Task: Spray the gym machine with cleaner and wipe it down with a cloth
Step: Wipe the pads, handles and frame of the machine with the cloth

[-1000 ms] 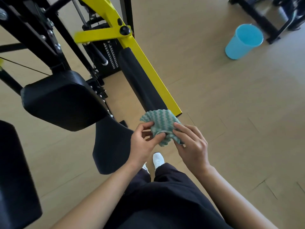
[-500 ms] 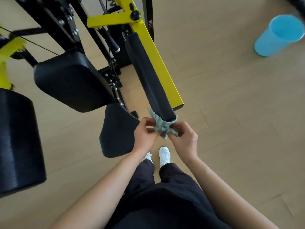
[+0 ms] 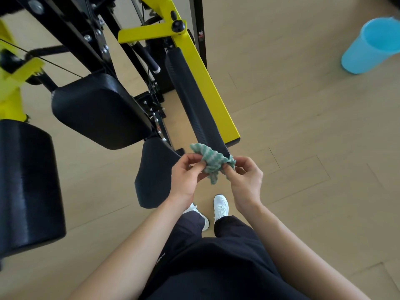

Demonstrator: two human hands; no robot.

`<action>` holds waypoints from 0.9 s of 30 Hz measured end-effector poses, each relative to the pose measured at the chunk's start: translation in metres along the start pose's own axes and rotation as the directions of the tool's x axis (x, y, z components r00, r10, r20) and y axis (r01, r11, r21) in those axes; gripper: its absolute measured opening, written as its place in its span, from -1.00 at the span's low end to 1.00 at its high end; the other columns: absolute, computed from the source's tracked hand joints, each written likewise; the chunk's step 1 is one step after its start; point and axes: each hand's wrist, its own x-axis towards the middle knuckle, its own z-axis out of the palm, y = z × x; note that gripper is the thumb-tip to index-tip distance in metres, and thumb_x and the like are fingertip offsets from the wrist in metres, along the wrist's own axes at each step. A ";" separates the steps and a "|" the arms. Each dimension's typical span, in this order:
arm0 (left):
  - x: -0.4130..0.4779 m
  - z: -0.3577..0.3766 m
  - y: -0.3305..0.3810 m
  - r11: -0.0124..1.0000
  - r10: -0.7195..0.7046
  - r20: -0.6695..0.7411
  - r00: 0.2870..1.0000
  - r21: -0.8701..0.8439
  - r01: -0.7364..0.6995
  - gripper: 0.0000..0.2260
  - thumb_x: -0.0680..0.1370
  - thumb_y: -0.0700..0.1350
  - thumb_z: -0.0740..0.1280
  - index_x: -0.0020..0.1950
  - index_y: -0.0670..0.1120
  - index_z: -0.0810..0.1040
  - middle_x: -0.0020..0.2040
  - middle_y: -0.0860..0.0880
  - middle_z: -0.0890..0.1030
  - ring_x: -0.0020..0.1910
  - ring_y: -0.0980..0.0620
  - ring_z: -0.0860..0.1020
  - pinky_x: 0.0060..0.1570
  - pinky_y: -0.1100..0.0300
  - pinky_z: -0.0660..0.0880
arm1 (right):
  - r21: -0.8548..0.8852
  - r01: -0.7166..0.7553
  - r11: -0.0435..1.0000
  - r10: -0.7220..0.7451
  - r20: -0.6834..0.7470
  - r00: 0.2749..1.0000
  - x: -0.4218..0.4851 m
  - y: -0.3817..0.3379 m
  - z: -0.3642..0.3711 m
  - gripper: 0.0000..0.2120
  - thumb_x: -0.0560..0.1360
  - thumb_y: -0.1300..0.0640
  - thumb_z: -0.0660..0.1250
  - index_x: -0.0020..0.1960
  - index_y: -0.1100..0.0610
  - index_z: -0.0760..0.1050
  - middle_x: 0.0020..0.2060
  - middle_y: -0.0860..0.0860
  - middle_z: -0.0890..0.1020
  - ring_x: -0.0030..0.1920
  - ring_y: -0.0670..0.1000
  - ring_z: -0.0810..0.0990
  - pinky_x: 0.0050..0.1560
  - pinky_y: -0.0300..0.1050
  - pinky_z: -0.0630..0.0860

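The left hand (image 3: 186, 176) and right hand (image 3: 244, 180) each pinch the green striped cloth (image 3: 211, 162) with curled fingers. A second ago it was spread flat between them. Now it is bunched against the lower end of the black roller pad (image 3: 190, 98) on the yellow arm (image 3: 207, 83), so wiping seems to be starting.
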 end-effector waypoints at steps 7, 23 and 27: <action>0.019 0.017 -0.036 0.962 -0.274 -0.037 0.961 -0.021 0.273 -0.76 0.56 -0.42 0.32 0.20 -0.23 0.59 0.14 -0.25 0.68 0.06 -0.14 0.69 0.06 0.02 0.68 | -0.015 -0.297 0.955 0.296 -0.028 0.955 0.026 0.029 0.009 -0.86 0.47 0.38 0.41 -0.08 0.17 0.60 -0.17 0.10 0.67 -0.11 0.10 0.64 0.02 0.09 0.65; 0.006 0.019 -0.012 0.991 -0.068 -0.061 0.996 -0.123 0.060 -0.92 0.69 -0.15 0.29 0.08 -0.12 0.57 0.06 -0.19 0.66 -0.02 -0.05 0.66 -0.01 0.05 0.64 | 0.108 -0.120 0.987 0.127 -0.065 0.990 0.002 -0.001 0.010 -0.90 0.53 0.38 0.36 -0.06 0.21 0.55 -0.29 0.04 0.61 -0.32 -0.05 0.52 -0.31 -0.18 0.46; 0.028 0.021 -0.028 0.980 -0.186 -0.108 0.977 -0.098 0.176 -0.86 0.70 -0.19 0.22 0.14 -0.22 0.53 0.10 -0.18 0.64 0.06 -0.10 0.62 0.08 -0.05 0.64 | 0.065 -0.156 0.986 0.162 -0.119 0.979 0.018 0.017 0.017 -0.93 0.52 0.35 0.37 -0.06 0.21 0.55 -0.25 0.03 0.60 -0.30 -0.04 0.50 -0.40 -0.24 0.45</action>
